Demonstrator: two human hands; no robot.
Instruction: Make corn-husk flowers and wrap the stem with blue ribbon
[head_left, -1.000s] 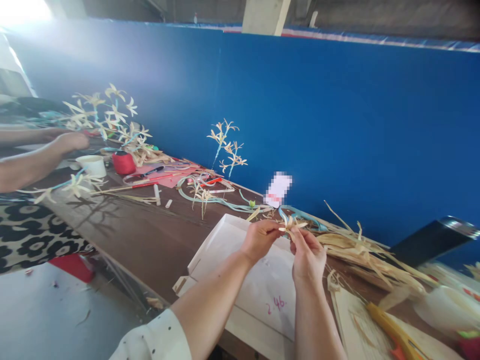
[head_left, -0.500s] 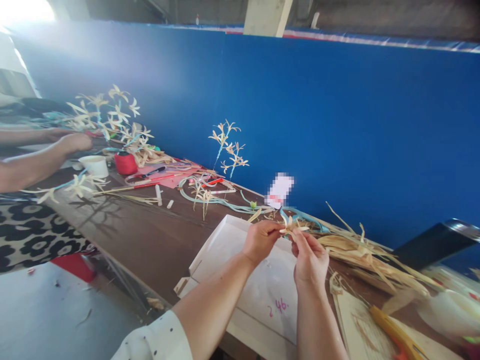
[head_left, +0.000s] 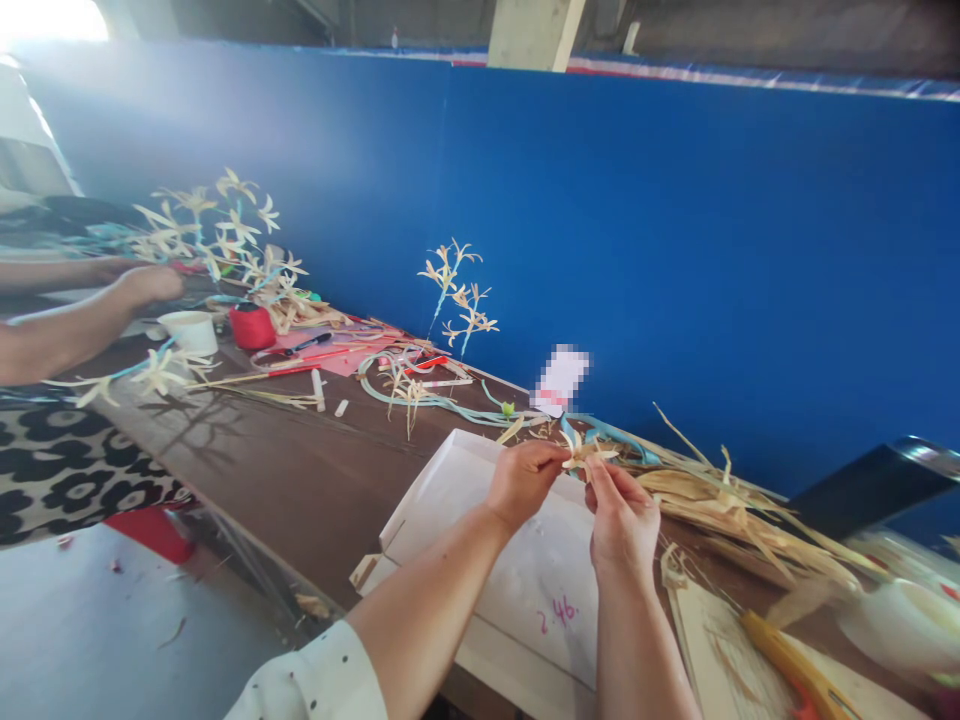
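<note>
Head view: nearest lies a white box point(head_left: 499, 590) on the brown table point(head_left: 300, 470), marked "2.46." in pink, with a yellow tool point(head_left: 784, 652) to its right. Over the box's far part, the left hand point(head_left: 523, 482) pinches the left side of a pale flower point(head_left: 579, 456), and the right hand point(head_left: 625, 512) pinches its right side, thumb against fingers. Dried strips point(head_left: 724, 512) lie right of that hand. Farther left, pale blue cords point(head_left: 373, 388) loop on the table; left of them, a white cup point(head_left: 193, 334) stands near a red spool point(head_left: 253, 327). A co-worker's hand point(head_left: 155, 286) is at far left, its hold unclear. Flowered stems point(head_left: 442, 290) rise before the far blue wall point(head_left: 675, 230).
</note>
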